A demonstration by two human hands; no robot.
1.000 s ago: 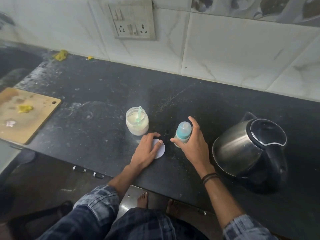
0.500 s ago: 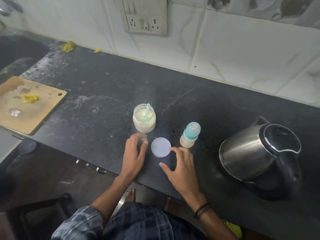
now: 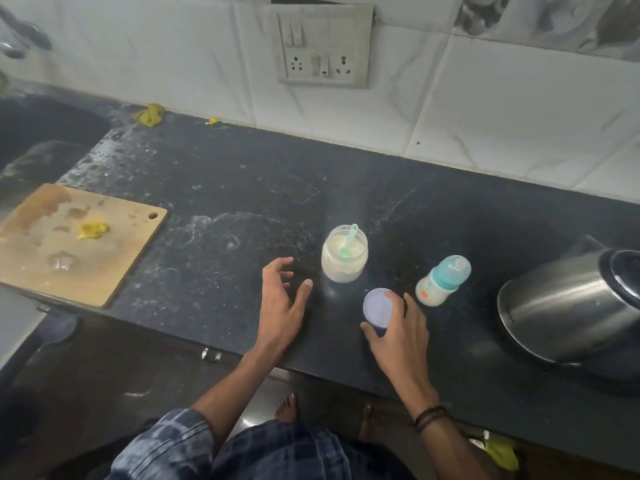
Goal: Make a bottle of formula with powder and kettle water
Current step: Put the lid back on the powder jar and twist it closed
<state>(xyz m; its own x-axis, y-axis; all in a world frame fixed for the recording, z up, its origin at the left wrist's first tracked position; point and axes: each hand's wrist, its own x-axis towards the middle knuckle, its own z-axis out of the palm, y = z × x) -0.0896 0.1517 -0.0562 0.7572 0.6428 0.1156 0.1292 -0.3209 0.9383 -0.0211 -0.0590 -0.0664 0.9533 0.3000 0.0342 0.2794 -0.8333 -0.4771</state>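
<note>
Head view: the preparation stage looks under way. The powder jar [image 3: 344, 261] stands uncapped mid-tabletop [image 3: 214, 188] with a scoop [image 3: 349, 237] inside. The right hand [image 3: 398, 330] grips the jar's lid [image 3: 378, 306], fingers [image 3: 410, 304] curled round its rim. The left hand [image 3: 280, 299] holds nothing, fingers spread, just beside the jar. The bottle [image 3: 440, 282] stands capped between lid and kettle [image 3: 568, 306]. The next move probably calls for parking the lid and unscrewing the bottle's top.

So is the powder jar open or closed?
Open. The powder jar is uncovered, a green scoop stands in the powder, and the right hand grips the round lid beside it.
</note>
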